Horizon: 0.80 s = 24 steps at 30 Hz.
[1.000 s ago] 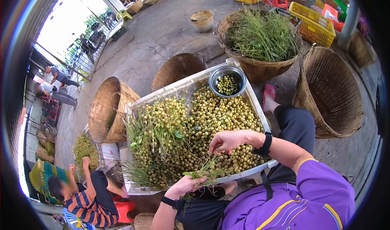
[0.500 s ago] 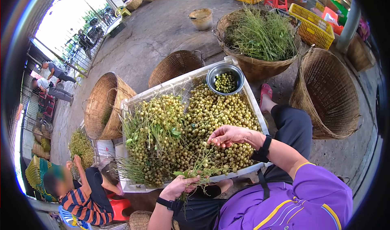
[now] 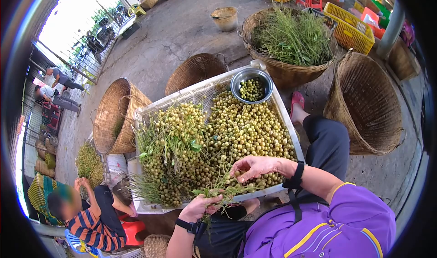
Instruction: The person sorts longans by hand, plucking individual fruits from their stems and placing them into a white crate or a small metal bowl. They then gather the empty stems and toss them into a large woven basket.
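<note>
A white crate in front of me holds loose, round yellow-brown fruits on its right side. Fruits still on leafy stems are heaped on its left. My left hand is closed around a bunch of green fruit stems at the crate's near edge. Just above the bunch, my right hand has its thumb and fingers curled together on small fruits at the bunch's tip. A metal bowl with greener fruits sits at the crate's far corner.
Wicker baskets stand around the crate; one basket is heaped with bare stems. A co-worker in a striped shirt sits at left beside another fruit pile. A bucket and yellow crates are farther back.
My right hand has moved down closer to the bunch, and its fingers have curled in. My left hand stays on the stems. The co-worker's hands have come together.
</note>
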Tool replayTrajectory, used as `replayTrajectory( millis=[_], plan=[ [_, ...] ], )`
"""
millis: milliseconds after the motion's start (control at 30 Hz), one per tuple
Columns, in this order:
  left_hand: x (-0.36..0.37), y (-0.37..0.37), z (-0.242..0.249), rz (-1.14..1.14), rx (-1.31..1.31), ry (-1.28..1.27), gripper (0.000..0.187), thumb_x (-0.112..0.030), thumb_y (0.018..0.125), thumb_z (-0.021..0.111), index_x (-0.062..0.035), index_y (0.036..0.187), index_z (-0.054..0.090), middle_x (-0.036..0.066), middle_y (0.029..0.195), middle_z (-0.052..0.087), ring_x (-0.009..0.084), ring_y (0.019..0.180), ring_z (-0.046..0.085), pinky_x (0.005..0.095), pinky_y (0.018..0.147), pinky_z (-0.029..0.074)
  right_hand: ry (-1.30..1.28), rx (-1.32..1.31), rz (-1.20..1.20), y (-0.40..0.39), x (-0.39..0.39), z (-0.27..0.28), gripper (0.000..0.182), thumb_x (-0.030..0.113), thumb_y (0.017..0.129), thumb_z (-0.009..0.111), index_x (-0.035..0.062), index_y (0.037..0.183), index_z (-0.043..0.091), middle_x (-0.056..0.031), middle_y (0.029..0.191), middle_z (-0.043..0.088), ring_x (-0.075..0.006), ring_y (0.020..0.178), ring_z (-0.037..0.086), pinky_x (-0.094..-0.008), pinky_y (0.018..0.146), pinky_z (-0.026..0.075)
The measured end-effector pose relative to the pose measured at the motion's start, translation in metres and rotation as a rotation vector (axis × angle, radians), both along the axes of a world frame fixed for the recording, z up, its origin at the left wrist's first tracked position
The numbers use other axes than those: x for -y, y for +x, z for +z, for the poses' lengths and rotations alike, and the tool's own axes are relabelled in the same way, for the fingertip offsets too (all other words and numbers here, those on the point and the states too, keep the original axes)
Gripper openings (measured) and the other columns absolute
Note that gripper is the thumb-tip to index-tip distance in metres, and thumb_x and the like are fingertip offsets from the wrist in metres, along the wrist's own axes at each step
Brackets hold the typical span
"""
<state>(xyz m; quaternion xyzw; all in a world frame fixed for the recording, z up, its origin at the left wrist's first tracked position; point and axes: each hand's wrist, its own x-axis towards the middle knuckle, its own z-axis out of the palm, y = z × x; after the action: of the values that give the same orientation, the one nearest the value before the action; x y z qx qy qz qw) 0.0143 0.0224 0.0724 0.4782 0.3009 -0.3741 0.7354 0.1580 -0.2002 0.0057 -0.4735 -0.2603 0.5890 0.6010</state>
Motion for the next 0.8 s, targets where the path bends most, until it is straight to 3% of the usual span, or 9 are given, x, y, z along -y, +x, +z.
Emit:
replayTrajectory(
  millis=[100,167,267,433,567,800],
  plan=[
    [0.006,0.001,-0.004,-0.026,-0.024,-0.034,0.016,-0.016,0.086,0.060,-0.0046,0.098,0.058,-0.005,0.060,0.041,0.0043,0.047,0.031,0.0196,0.043,0.021,0.091,0.048,-0.045,-0.012,-0.015,-0.015,0.045,0.032,0.076,0.072,0.0078,0.112,0.057,0.0057,0.076,0.055,-0.0018,0.063,0.045,-0.0175,0.050,0.034],
    [0.007,0.002,-0.013,-0.065,-0.062,-0.067,0.014,-0.015,0.086,0.059,-0.0052,0.096,0.057,-0.005,0.059,0.041,0.0044,0.046,0.031,0.0201,0.043,0.021,0.240,0.222,-0.124,-0.016,-0.021,-0.006,0.042,0.031,0.077,0.072,0.0065,0.109,0.058,0.0045,0.078,0.058,-0.0021,0.063,0.047,-0.0178,0.051,0.038],
    [0.013,0.005,-0.006,-0.021,-0.035,-0.028,0.014,-0.015,0.087,0.058,-0.0051,0.097,0.057,-0.005,0.059,0.041,0.0044,0.045,0.031,0.0201,0.042,0.022,0.078,0.018,-0.118,-0.014,-0.017,0.016,0.037,0.029,0.079,0.070,0.0058,0.106,0.060,0.0041,0.078,0.060,-0.0021,0.060,0.048,-0.0173,0.053,0.040],
    [0.009,0.006,-0.008,-0.034,-0.023,-0.086,0.017,-0.014,0.087,0.058,-0.0036,0.100,0.057,-0.004,0.059,0.041,0.0048,0.045,0.031,0.0209,0.042,0.024,0.044,0.002,-0.078,-0.002,-0.008,0.019,0.028,0.019,0.083,0.066,0.0070,0.107,0.061,0.0035,0.082,0.062,0.0006,0.057,0.046,-0.0150,0.046,0.035],
    [0.005,0.001,0.004,0.000,-0.051,0.075,0.019,-0.013,0.085,0.059,-0.0025,0.102,0.057,-0.002,0.060,0.045,0.0055,0.046,0.033,0.0211,0.043,0.024,0.033,-0.166,-0.147,0.015,0.002,-0.008,0.026,0.015,0.085,0.062,0.0060,0.109,0.060,0.0040,0.079,0.061,0.0010,0.057,0.046,-0.0141,0.044,0.033],
    [0.008,0.003,0.002,-0.014,-0.035,0.040,0.019,-0.017,0.085,0.061,-0.0007,0.095,0.059,-0.002,0.060,0.046,0.0059,0.046,0.035,0.0216,0.043,0.024,0.018,0.027,-0.021,-0.006,-0.013,0.014,0.037,0.022,0.078,0.071,0.0056,0.109,0.059,0.0030,0.074,0.061,-0.0019,0.056,0.050,-0.0161,0.049,0.037]
  ],
)
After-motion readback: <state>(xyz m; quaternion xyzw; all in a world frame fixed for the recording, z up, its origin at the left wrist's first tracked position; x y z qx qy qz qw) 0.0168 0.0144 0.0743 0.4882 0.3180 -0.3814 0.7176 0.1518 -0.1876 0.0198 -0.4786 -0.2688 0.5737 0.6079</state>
